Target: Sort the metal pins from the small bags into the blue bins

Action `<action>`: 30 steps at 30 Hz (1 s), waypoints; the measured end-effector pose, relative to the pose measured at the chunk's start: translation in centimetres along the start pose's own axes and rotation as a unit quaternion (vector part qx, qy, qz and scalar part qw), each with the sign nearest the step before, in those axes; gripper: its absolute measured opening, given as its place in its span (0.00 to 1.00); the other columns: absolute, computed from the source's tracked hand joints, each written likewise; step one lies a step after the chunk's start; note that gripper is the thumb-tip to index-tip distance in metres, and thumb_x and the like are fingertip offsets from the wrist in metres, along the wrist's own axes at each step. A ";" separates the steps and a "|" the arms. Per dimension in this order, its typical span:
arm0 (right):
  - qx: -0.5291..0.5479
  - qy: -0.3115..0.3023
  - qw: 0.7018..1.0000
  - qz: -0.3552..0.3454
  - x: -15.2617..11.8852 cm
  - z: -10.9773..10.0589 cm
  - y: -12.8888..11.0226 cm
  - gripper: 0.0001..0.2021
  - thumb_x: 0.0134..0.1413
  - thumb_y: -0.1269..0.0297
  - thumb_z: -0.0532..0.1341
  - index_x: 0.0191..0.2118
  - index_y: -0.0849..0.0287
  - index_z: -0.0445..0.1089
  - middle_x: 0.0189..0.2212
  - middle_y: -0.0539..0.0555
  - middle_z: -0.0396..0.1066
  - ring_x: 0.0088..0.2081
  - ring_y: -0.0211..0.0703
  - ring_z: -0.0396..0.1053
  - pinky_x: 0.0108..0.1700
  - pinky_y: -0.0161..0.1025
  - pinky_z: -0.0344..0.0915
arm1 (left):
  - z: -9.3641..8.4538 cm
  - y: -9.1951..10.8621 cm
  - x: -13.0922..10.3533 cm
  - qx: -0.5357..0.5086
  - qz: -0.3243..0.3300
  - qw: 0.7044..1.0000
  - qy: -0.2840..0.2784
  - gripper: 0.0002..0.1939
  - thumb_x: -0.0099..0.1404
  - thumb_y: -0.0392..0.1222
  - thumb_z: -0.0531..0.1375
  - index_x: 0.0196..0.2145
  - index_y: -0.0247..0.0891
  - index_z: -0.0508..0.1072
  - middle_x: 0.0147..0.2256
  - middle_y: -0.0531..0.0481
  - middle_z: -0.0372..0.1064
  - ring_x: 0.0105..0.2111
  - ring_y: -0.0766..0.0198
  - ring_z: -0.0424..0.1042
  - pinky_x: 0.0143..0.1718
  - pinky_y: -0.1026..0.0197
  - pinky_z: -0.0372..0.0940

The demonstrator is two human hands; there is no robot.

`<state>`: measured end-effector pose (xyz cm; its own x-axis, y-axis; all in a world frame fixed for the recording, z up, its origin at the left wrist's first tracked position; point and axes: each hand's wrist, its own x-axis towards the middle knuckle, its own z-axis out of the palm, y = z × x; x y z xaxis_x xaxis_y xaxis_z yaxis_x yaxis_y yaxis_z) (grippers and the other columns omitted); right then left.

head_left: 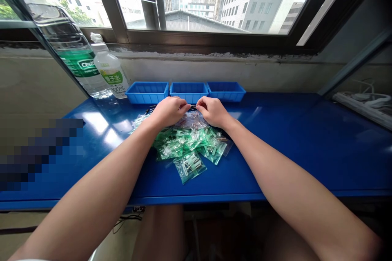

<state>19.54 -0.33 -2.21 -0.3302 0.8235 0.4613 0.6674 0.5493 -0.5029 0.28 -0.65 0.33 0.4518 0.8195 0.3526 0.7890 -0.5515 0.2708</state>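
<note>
My left hand (171, 111) and my right hand (213, 112) meet above the far side of a heap of small plastic bags. Both have thumb and forefinger pinched together, close to a thin dark item (192, 107) between the fingertips, too small to name. Beneath lie clear bags (192, 120) with reddish pieces. Nearer to me are several green-tinted bags (174, 143) holding small pale parts. One bag (190, 166) with short light-coloured cylinders lies at the front of the heap. Some dark pieces show beside my left hand, partly hidden by it.
Three blue bins, left (147, 97), middle (188, 97) and right (226, 96), stand behind my hands on the blue table (294, 151). A large water bottle (78, 61) and a smaller bottle (110, 71) stand at the back left. White cables (372, 98) lie far right.
</note>
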 end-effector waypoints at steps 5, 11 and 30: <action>0.004 0.023 1.000 -0.003 0.1 0.0 0.4 0.08 0.56 0.65 0.56 0.31 0.59 0.71 0.27 0.52 0.74 0.29 0.40 0.68 0.32 0.34 0.60 | -0.1 0.0 -0.1 0.020 -0.006 1.000 -0.016 0.18 0.65 0.50 0.51 0.31 0.37 0.76 0.32 0.46 0.74 0.33 0.59 0.70 0.33 0.60 0.61; -0.003 0.159 0.982 0.105 0.6 -0.7 1.9 0.08 0.52 0.63 0.58 0.29 0.60 0.72 0.27 0.54 0.75 0.29 0.42 0.71 0.36 0.37 0.64 | -0.1 -0.2 0.0 0.066 -0.045 0.997 -0.014 0.16 0.63 0.49 0.53 0.39 0.38 0.76 0.41 0.44 0.73 0.43 0.53 0.70 0.43 0.56 0.65; 0.012 0.310 0.914 0.263 1.0 -2.3 6.4 0.14 0.52 0.55 0.59 0.29 0.61 0.74 0.27 0.57 0.76 0.31 0.46 0.72 0.42 0.43 0.65 | 0.4 -1.1 0.0 0.072 -0.031 0.989 -0.127 0.24 0.66 0.52 0.46 0.45 0.38 0.76 0.45 0.41 0.71 0.47 0.51 0.68 0.49 0.54 0.63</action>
<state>24.99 3.63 -3.29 0.4778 0.7402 0.4731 0.6082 0.1098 -0.7862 -0.39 -0.02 -0.34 0.4761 0.8740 0.0977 0.8615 -0.4858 0.1477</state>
